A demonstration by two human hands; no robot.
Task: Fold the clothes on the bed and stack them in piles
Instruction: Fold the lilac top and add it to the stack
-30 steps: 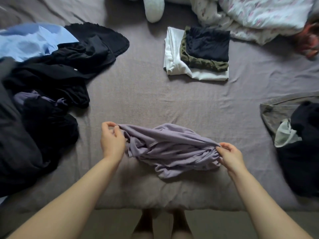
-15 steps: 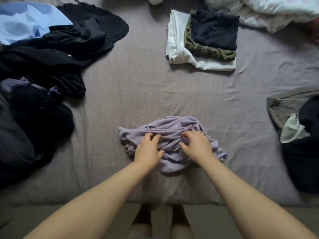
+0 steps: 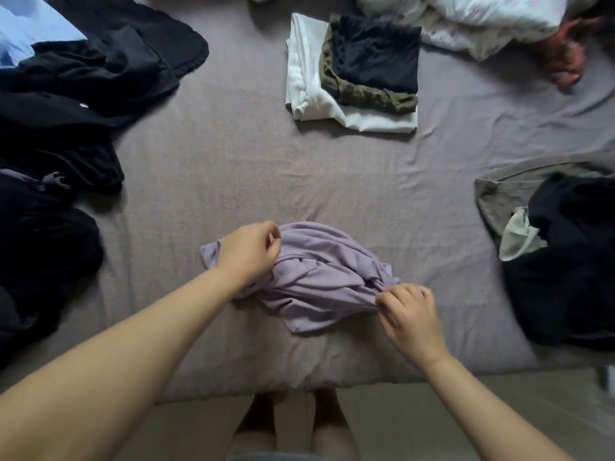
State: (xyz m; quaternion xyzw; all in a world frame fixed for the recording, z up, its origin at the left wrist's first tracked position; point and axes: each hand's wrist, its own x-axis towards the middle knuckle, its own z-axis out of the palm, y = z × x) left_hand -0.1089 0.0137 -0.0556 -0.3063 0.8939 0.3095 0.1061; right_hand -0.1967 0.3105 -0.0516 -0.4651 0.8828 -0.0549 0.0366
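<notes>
A crumpled lilac garment (image 3: pixel 316 277) lies near the front edge of the grey bed (image 3: pixel 233 168). My left hand (image 3: pixel 248 249) is over its upper left part, fingers curled, pinching the cloth there. My right hand (image 3: pixel 411 312) pinches the garment's right end between thumb and fingers. Further back stands a folded pile (image 3: pixel 352 71): white at the bottom, olive in the middle, dark navy on top.
A heap of unfolded black and dark clothes (image 3: pixel 63 134) with a light blue piece (image 3: pixel 26 31) fills the left side. At the right edge lie a dark garment (image 3: pixel 565 254) on a taupe one (image 3: pixel 499 194). A floral duvet (image 3: pixel 482 18) is at the back right.
Both hands moved apart from the middle of the lilac garment: the left to its upper left part, the right to its right end. The garment spread out a little.
</notes>
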